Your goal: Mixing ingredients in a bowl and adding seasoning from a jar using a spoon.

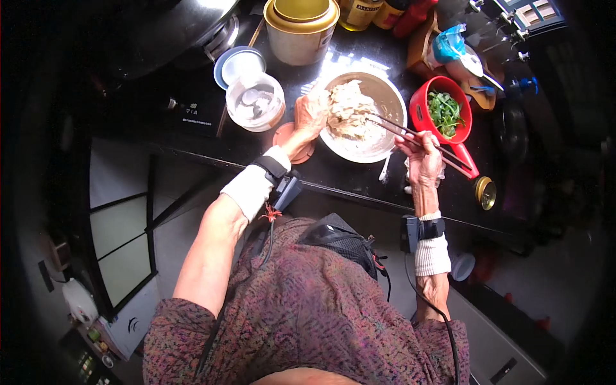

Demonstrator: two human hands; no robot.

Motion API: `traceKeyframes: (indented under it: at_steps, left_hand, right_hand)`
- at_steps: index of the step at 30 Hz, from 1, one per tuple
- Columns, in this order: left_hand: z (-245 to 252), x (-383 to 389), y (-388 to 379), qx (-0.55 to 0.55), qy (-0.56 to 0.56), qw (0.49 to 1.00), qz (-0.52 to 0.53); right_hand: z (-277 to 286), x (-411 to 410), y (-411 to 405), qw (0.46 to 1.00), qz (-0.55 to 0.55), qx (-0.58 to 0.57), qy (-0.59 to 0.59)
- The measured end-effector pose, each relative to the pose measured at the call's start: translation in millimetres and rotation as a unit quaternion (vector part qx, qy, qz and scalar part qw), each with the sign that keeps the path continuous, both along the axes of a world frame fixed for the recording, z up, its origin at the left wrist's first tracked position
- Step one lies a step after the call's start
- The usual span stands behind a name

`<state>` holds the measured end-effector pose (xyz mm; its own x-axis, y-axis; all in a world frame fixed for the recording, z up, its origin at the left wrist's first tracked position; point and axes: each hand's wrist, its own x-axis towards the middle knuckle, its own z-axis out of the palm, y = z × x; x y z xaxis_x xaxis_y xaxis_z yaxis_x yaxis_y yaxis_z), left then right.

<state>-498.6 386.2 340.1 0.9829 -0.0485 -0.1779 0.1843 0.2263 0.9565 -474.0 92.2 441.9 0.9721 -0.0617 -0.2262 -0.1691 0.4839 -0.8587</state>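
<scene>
A wide pale mixing bowl [395,96] stands on the dark counter, holding a lumpy, sticky off-white mixture [349,115] like wet dough. My left hand [310,113] grips the bowl's left rim; its fingertips are partly hidden. In my right hand [423,156] is a pair of brown chopsticks [395,127], slanting down to the left with their tips in the mixture. Just right of the bowl sits a small red pot [465,156] with chopped leafy greens [445,113] inside. Left of my left hand is a translucent plastic tub [255,103] of white powder with a scoop in it.
Behind the tub lies a round lid [240,65]. A large gold-lidded canister [301,41] and several bottles [358,14] line the back. Below my left wrist sits a reddish round disc [305,153]. A white spoon handle [384,168] and gold jar lid [485,193] lie near the counter's front edge.
</scene>
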Motion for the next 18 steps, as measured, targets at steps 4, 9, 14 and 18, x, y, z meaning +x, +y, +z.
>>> traceKeyframes:
  at_steps: [4, 9, 14, 18]
  left_hand:
    - [-34, -6, 12, -0.108, -0.001, 0.993, -0.039]
    - [-32, -10, 11, -0.031, -0.011, 0.999, -0.015]
    - [-9, -4, 7, 0.036, -0.03, 0.999, 0.013]
    - [12, 5, -1, 0.083, -0.044, 0.995, 0.043]
  right_hand:
    - [45, 2, 19, 0.996, 0.047, -0.03, -0.076]
    - [89, 0, 42, 0.972, 0.063, -0.185, -0.131]
    - [66, 27, 61, 0.948, 0.114, -0.229, -0.189]
    - [45, 58, 79, 0.916, 0.142, -0.337, -0.164]
